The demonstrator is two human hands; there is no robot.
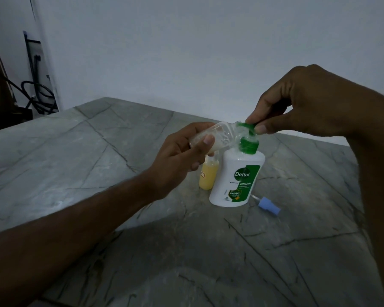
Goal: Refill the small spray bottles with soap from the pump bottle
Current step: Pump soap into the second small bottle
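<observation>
Midway through the refill, the left hand [182,156] holds a small clear spray bottle [211,138] tilted almost level, fingers and thumb curled round its body, its open neck brought up against the spout of the pump bottle [237,180]. The right hand [297,103] pinches the green pump head [248,126] between thumb and fingertips — that grip is closed on the head, apparently ready to press. The pump bottle stands upright on the grey marbled worktop [98,173]: white body, green collar, green-and-white label. The held bottle looks nearly empty, with only a pale film inside, so its filling appears barely begun. Just left of the pump bottle and touching or nearly touching it stands a second small bottle [208,176] — full of yellow liquid, judged already filled though uncapped. A blue spray cap [269,206] lies on the worktop just right of the pump bottle, not yet refitted.
</observation>
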